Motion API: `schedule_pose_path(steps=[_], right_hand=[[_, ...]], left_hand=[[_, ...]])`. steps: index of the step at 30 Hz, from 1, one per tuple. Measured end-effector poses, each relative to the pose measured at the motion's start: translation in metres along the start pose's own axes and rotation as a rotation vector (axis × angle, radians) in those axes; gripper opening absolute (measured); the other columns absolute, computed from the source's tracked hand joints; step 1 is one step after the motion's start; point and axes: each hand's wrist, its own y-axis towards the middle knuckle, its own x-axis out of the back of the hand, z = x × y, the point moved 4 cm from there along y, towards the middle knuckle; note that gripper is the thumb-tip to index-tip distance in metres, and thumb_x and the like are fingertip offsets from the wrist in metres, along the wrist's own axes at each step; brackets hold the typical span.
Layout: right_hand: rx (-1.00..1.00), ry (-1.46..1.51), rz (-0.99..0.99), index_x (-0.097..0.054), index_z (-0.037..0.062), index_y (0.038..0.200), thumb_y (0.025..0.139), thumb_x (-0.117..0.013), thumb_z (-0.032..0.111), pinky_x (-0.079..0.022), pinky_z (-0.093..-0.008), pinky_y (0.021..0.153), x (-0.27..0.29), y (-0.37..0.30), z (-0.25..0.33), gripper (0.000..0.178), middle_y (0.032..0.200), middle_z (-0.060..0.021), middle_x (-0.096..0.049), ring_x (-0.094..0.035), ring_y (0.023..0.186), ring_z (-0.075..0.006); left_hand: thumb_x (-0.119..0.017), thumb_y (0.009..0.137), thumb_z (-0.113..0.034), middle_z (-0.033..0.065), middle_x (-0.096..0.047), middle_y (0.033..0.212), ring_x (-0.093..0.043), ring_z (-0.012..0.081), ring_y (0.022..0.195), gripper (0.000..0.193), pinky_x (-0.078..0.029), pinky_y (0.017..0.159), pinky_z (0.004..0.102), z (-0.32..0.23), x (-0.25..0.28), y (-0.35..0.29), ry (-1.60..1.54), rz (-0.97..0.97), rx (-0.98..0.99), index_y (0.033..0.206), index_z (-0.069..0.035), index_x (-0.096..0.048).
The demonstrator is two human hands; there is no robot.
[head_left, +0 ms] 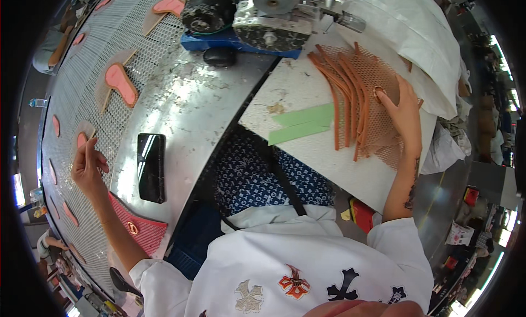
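Observation:
My left hand point(89, 163) is over the mesh conveyor belt point(118, 59) at the left, fingers curled together. Its fingertips meet the near end of a small pink sole-shaped piece point(82, 139) with a thin strip and translucent sheet around it. What they pinch is hidden. My right hand point(404, 111) lies with fingers stretched out on a brown honeycomb mesh sheet point(381, 117), at the right of the white board point(296, 98). Beside the thumb, several long brown strips point(350, 92) lie side by side on that mesh.
A black phone point(151, 168) lies on the metal tabletop point(181, 109). Near it is a red woven piece point(139, 226) with a gold emblem. Green tape point(301, 124) sticks to the board. A machine point(268, 18) stands at the back, with a white sack point(408, 29) to its right.

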Motion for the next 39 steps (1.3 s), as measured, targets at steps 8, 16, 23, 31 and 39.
schedule_pose_path(steps=[8,16,23,31,39], right_hand=[[-0.196,0.099,0.119,-0.056,-0.0006,0.132,0.083,-0.075,0.048,-0.041,-0.0436,0.103,0.002,0.000,-0.036,0.071,0.126,-0.0199,-0.061,-0.054,0.119,-0.0347],[-0.363,-0.069,0.105,-0.061,0.0030,0.099,0.082,-0.077,0.042,-0.045,-0.0434,0.084,0.007,-0.013,-0.057,0.046,0.093,-0.0134,-0.065,-0.059,0.093,-0.0327],[-0.174,0.510,0.002,-0.052,0.0049,0.082,0.086,-0.070,0.015,-0.045,-0.0316,0.066,0.022,-0.021,-0.077,0.022,0.074,-0.0033,-0.057,-0.055,0.068,-0.0165],[-0.073,1.420,-0.150,-0.038,0.0113,0.075,0.079,-0.065,0.004,-0.036,-0.0192,0.063,0.098,-0.043,0.001,0.029,0.073,0.0011,-0.047,-0.042,0.065,-0.0065],[-0.067,1.319,-0.225,-0.035,0.0134,0.074,0.077,-0.068,0.008,-0.025,-0.0200,0.060,0.071,-0.042,0.042,0.034,0.069,0.0059,-0.036,-0.032,0.063,-0.0041]], left_hand=[[-0.052,0.101,-0.008,0.0034,-0.058,0.065,-0.053,0.0075,0.052,0.021,-0.040,0.048,0.0214,-0.106,-0.149,-0.043,-0.312,0.353,-0.225,0.100,0.006,-0.068],[-0.059,0.094,-0.006,0.0081,-0.070,0.076,-0.064,0.0101,0.061,0.017,-0.051,0.058,0.0232,-0.156,-0.250,-0.107,-0.411,0.840,-0.275,0.104,0.001,-0.071],[-0.061,0.093,-0.008,0.0101,-0.071,0.080,-0.067,0.0138,0.067,0.019,-0.053,0.064,0.0259,-0.142,-0.280,-0.136,-0.460,0.999,-0.191,0.104,0.003,-0.071],[-0.056,0.097,-0.043,0.0154,-0.069,0.111,-0.066,0.0245,0.101,0.053,-0.051,0.088,0.0355,-0.175,-0.315,-0.155,-0.719,1.139,-0.191,0.124,0.002,-0.064],[-0.038,0.108,-0.038,0.0092,-0.065,0.094,-0.054,0.0113,0.090,0.050,-0.047,0.081,0.0319,-0.226,-0.301,-0.157,-1.052,0.968,0.093,0.105,0.007,-0.061]])
